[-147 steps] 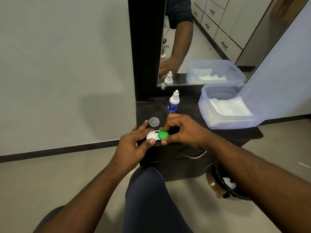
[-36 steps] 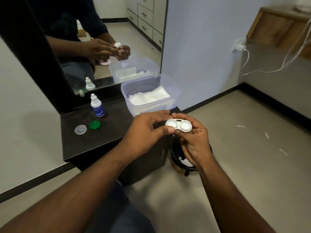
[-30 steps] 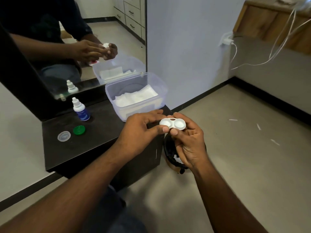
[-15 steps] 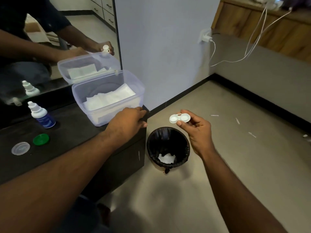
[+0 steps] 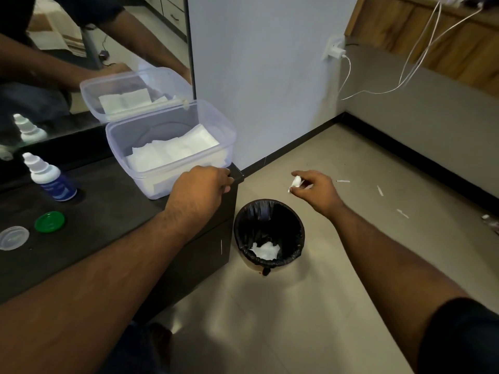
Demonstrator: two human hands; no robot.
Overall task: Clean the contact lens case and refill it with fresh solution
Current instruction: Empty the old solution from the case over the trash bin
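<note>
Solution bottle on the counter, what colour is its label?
Blue, on the solution bottle; head view.

Both forearms are bare; a short dark sleeve (image 5: 459,336) covers the right upper arm, and dark trousers (image 5: 135,349) cover the legs.
</note>
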